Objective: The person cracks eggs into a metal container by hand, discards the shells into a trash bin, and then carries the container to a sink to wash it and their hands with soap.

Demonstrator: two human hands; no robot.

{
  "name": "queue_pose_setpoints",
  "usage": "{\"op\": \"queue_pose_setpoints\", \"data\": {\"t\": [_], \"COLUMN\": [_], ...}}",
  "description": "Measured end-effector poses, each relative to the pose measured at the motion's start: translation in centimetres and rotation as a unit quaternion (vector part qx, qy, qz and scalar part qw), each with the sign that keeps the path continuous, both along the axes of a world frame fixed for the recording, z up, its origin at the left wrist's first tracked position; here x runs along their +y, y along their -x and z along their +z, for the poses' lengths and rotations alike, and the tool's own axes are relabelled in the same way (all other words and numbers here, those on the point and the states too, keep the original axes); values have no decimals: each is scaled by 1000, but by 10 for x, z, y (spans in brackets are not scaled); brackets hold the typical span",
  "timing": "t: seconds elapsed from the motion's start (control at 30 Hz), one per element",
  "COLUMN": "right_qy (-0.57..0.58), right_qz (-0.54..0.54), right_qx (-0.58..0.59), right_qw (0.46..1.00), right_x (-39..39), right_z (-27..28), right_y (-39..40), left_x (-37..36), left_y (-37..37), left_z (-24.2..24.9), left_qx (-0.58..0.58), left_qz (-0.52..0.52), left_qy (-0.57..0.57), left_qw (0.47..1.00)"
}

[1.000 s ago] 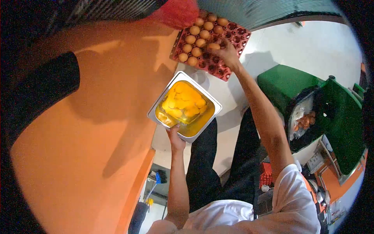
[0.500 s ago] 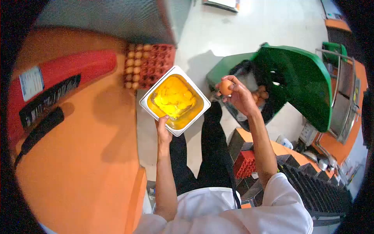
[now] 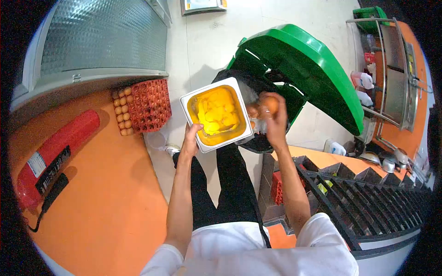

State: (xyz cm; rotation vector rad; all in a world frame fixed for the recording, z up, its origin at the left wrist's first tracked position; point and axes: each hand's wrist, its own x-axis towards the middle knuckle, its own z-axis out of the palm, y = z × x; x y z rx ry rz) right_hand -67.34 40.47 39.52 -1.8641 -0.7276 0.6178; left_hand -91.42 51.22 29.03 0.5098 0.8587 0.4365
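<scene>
Supporting the pan: one left hand [image 3: 189, 140] of the person is clamped on the near left corner of one metal pan [image 3: 229, 141], thumb over the rim.
Pan contents: many raw yolks [image 3: 215, 110], merged too closely to count, lie in egg liquid.
Egg grip: one right hand [image 3: 276, 126], blurred, has its fingers closed around one brown egg [image 3: 270, 105], to the right of the pan.
Clothing: two white sleeves, two dark trouser legs [image 3: 232, 184] and one visible shoe [image 3: 172, 148] show below.
Bin: one green bin with one raised lid [image 3: 322, 69] sits beyond the right hand; brown shells [image 3: 252, 111] show inside, number unclear.
Worktop: one orange worktop [image 3: 115, 184] fills the left side.
Egg tray: one red tray [image 3: 149, 103] rests at the worktop's far right corner, about fourteen brown eggs [image 3: 124, 109] in its left part, the cups to their right bare.
Appliance: one red appliance [image 3: 64, 152] with a black cord lies on the worktop, left of the tray.
Railing: one black barred railing [image 3: 368, 207] stands at right beside orange-topped steps [image 3: 322, 163].
Floor: pale tiles [image 3: 198, 41] run between the worktop and the bin.
Room beyond: one textured glass panel [image 3: 106, 37] stands behind the tray; at far right are one green crate [image 3: 370, 16], metal framing and several pots [image 3: 389, 164].
</scene>
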Motion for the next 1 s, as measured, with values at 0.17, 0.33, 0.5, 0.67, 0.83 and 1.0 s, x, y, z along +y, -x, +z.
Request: {"op": "queue_pose_setpoints", "data": {"t": [0.17, 0.33, 0.5, 0.67, 0.83, 1.0], "right_qy": [-137, -31, -10, -78, -27, 8], "right_qz": [-206, 116, 12, -177, 49, 20], "right_qx": [-5, -150, 9, 55, -39, 83], "right_qw": [969, 981, 1000, 980, 998, 996], "right_x": [-40, -27, -50, -63, -51, -59], "right_z": [-18, -25, -52, -63, -69, -61], "right_y": [-43, -14, -37, -46, -26, -31], "left_x": [3, 8, 6, 1, 4, -1], "left_y": [-24, -44, -57, -65, -65, -67], "left_z": [19, 9, -1, 4, 4, -6], "left_qx": [24, 23, 32, 64, 65, 35], "left_qz": [-58, -113, -130, -131, -171, -156], "left_qy": [14, 44, 28, 16, 44, 38], "left_qw": [998, 992, 991, 989, 982, 986]}}
